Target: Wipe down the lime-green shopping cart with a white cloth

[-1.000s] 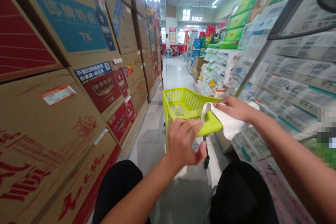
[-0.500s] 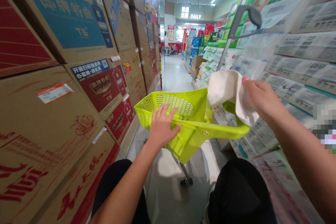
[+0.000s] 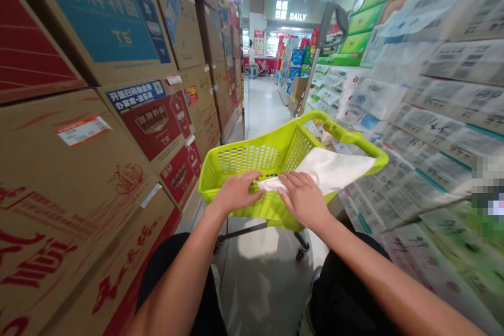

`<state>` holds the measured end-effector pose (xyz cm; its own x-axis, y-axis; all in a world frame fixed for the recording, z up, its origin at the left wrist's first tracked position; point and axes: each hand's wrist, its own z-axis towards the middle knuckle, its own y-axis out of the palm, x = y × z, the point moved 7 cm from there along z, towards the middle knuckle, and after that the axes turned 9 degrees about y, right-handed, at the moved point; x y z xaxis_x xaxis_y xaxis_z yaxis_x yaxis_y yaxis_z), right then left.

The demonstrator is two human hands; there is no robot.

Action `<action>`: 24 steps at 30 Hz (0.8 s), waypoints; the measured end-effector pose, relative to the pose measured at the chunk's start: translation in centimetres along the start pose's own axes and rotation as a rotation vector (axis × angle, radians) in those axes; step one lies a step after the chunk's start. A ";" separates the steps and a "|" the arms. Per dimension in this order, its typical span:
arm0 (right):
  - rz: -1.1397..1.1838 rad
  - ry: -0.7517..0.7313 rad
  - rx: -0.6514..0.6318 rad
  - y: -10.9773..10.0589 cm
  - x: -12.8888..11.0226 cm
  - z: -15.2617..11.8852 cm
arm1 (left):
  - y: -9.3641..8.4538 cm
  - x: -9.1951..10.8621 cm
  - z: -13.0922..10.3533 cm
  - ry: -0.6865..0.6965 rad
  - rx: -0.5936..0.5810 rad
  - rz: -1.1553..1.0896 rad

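Note:
In front of my knees stands a lime-green cart basket (image 3: 252, 155) with perforated walls and a looped handle on its right. A white cloth (image 3: 334, 168) lies over the basket's right side, its narrow end reaching left between my hands. My left hand (image 3: 240, 191) rests at the near rim, fingers apart, close to the cloth's tip. Over the near side, my right hand (image 3: 301, 194) lies on the cloth with its fingers spread; no firm grip shows. The undersides of both hands are hidden.
Stacked cardboard boxes (image 3: 157, 126) wall the left side. Plastic-wrapped paper packs (image 3: 444, 131) are piled on the right. A grey pole with a hooked handle (image 3: 325, 26) rises behind the basket. Cart wheels (image 3: 302, 251) stand on the floor between my legs.
The cloth has moved down and left from beside the handle onto the basket. My right hand has moved left beside my left hand. The basket has turned, and the pole appears further left.

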<state>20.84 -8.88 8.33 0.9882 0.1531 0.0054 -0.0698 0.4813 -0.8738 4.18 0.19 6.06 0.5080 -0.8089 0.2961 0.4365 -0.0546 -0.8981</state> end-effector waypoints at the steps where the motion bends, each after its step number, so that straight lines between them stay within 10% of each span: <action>1: 0.005 -0.001 -0.015 -0.1 0.8 0.1 | 0.3 -0.8 -0.2 -0.068 -0.064 0.080; 5: -0.151 0.134 0.098 -2.9 7.4 0.3 | 1.4 -2.2 -0.4 -0.143 -0.228 0.276; 11: -0.208 0.101 0.054 -4.3 14.0 0.8 | 1.7 0.0 0.4 -0.094 -0.094 0.160; 20: 0.401 -0.192 -0.219 -0.1 5.3 2.9 | 2.4 0.6 2.1 -0.196 0.030 -0.333; 24: 0.413 -0.173 -0.186 0.5 5.0 4.1 | 3.2 -1.0 2.9 -0.242 0.176 -0.682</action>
<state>25.21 -4.37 9.93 0.8445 0.4481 -0.2935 -0.4107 0.1899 -0.8918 7.18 2.54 3.87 0.2229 -0.4761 0.8507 0.8154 -0.3872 -0.4304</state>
